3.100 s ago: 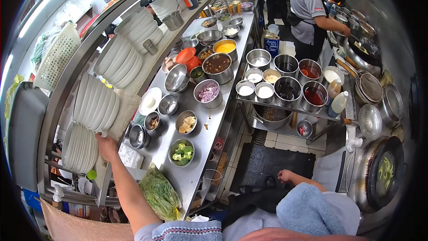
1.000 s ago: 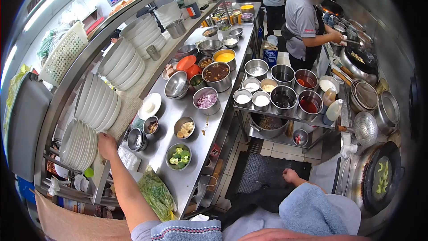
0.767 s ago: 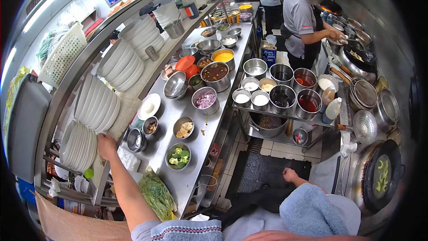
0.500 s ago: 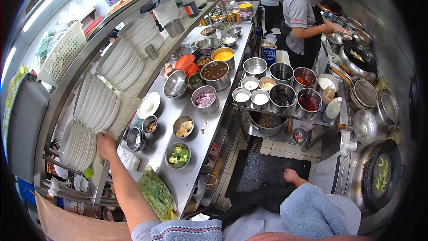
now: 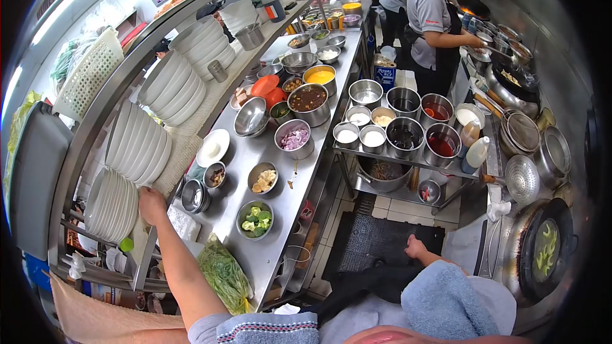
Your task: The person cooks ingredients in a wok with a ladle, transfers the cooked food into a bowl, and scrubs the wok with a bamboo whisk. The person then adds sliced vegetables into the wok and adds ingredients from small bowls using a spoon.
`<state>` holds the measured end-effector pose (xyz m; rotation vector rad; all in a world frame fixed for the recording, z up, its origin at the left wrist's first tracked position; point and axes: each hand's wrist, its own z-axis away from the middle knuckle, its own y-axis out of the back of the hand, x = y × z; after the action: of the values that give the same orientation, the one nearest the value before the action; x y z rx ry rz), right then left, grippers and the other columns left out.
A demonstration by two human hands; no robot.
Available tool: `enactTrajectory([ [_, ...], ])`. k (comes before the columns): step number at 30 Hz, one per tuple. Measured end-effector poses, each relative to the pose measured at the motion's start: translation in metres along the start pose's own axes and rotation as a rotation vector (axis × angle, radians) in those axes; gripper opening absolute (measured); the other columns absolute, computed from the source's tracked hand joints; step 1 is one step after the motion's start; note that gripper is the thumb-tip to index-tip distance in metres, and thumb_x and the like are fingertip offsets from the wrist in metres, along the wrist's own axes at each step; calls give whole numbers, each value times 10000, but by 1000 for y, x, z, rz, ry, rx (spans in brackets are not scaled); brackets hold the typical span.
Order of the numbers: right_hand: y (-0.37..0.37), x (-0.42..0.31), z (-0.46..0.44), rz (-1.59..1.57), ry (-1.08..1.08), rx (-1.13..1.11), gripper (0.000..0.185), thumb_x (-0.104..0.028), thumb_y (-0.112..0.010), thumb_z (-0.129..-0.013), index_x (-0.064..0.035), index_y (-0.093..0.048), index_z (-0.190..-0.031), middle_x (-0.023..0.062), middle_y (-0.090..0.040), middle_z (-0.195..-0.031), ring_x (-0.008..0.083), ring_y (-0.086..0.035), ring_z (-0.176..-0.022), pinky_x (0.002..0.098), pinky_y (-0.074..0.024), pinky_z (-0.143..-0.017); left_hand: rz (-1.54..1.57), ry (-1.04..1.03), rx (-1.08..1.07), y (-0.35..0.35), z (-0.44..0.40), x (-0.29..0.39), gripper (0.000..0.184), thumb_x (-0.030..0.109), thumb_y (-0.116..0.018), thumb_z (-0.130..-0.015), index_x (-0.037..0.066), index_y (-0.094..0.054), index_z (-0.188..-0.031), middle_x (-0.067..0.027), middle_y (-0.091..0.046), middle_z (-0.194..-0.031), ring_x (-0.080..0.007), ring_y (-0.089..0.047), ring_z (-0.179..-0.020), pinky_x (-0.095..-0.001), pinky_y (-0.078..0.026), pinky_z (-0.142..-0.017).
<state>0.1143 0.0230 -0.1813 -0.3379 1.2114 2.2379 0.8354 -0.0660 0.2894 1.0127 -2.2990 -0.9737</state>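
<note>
My left hand [image 5: 152, 206] is stretched out to the shelf edge [image 5: 145, 247], its fingers curled round it right beside a stack of white plates [image 5: 113, 207]. Part of those fingers is hidden. Low at my right side, my right hand [image 5: 416, 246] is closed with nothing visible in it, above the dark floor mat [image 5: 363, 242]. Near my left forearm lie a plastic bag of green vegetables [image 5: 223, 274] and a metal bowl of broccoli [image 5: 255, 220]. To my right sits a wok [image 5: 524, 280] with green pieces in liquid.
The steel counter [image 5: 322, 153] carries bowls of chopped onion [image 5: 294, 139], dark sauce [image 5: 308, 103] and yellow liquid [image 5: 319, 76]. Pots of sauces and white powders crowd a cart [image 5: 408, 167]. Skimmers [image 5: 524, 178] hang right. A co-worker [image 5: 433, 25] stands at the stoves.
My hands stay nearly where they were. The co-worker at the stoves has shifted and reaches lower over the pans. A second person behind has moved right. Bare skin now shows at the lower left edge.
</note>
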Motion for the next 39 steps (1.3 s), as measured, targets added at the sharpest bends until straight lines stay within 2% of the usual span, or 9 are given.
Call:
enactTrajectory([
  [4, -2, 7, -6, 81, 73, -12, 216, -165, -672, -728, -49, -563, -873, 201, -669, -868, 395, -655, -900, 470, -519, -800, 12, 19, -45, -1, -1, -1, 285, 297, -452, -909, 94, -624, -1012, -229, -673, -969, -427, -642, -905, -537, -495, -784],
  [7, -3, 11, -7, 74, 28, -19, 151, -168, -675, -719, -57, -594, -781, 181, -673, -846, 373, -661, -881, 459, -526, -783, 20, 18, -38, 0, 0, 0, 282, 288, -454, -902, 89, -627, -1000, -228, -673, -952, -422, -643, -896, -533, -496, -778],
  [10, 2, 8, -5, 64, 10, -74, 187, -156, -659, -733, -29, -612, -862, 212, -678, -939, 391, -652, -945, 451, -523, -833, 13, 15, -27, 3, 0, 1, 281, 281, -454, -895, 84, -630, -990, -225, -673, -938, -419, -644, -886, -531, -496, -767],
  [14, 1, 8, 1, 48, 6, -79, 187, -159, -667, -737, -29, -607, -857, 206, -680, -936, 383, -655, -939, 447, -524, -831, 25, -1, -10, -1, 0, -1, 287, 283, -446, -895, 77, -627, -982, -228, -671, -936, -428, -639, -875, -542, -490, -757],
  [17, -4, 12, 0, 42, 45, -64, 156, -166, -691, -729, -72, -588, -799, 149, -679, -841, 339, -669, -832, 432, -533, -750, 31, -6, -10, 2, 1, 1, 279, 277, -451, -893, 74, -626, -973, -232, -669, -931, -431, -636, -869, -543, -487, -750],
  [19, -3, 8, 5, -14, 3, -109, 167, -144, -659, -744, -37, -604, -860, 189, -684, -942, 363, -655, -964, 435, -521, -848, 44, -12, -4, 4, 3, 2, 273, 272, -455, -891, 76, -627, -970, -233, -668, -930, -431, -636, -865, -544, -487, -747],
  [29, -14, 11, 2, 78, -14, -151, 210, -187, -594, -779, -85, -669, -947, 171, -688, -1016, 351, -649, -997, 437, -514, -873, 39, -22, 12, -9, -3, -5, 267, 262, -462, -886, 74, -632, -969, -233, -669, -935, -435, -636, -862, -546, -490, -745],
  [35, -15, 18, 5, 42, -12, -80, 208, -181, -614, -769, -74, -649, -944, 179, -685, -1003, 360, -649, -988, 438, -515, -857, 37, -5, -4, 0, 1, 0, 279, 274, -452, -891, 77, -634, -971, -233, -670, -937, -434, -637, -869, -546, -488, -762],
  [39, -3, 10, 19, -119, -46, 23, 186, -133, -623, -762, -68, -609, -935, 191, -681, -975, 359, -651, -985, 432, -516, -854, 23, -18, -6, -6, -3, -5, 282, 278, -449, -893, 79, -633, -970, -230, -671, -944, -431, -637, -874, -547, -487, -765],
])
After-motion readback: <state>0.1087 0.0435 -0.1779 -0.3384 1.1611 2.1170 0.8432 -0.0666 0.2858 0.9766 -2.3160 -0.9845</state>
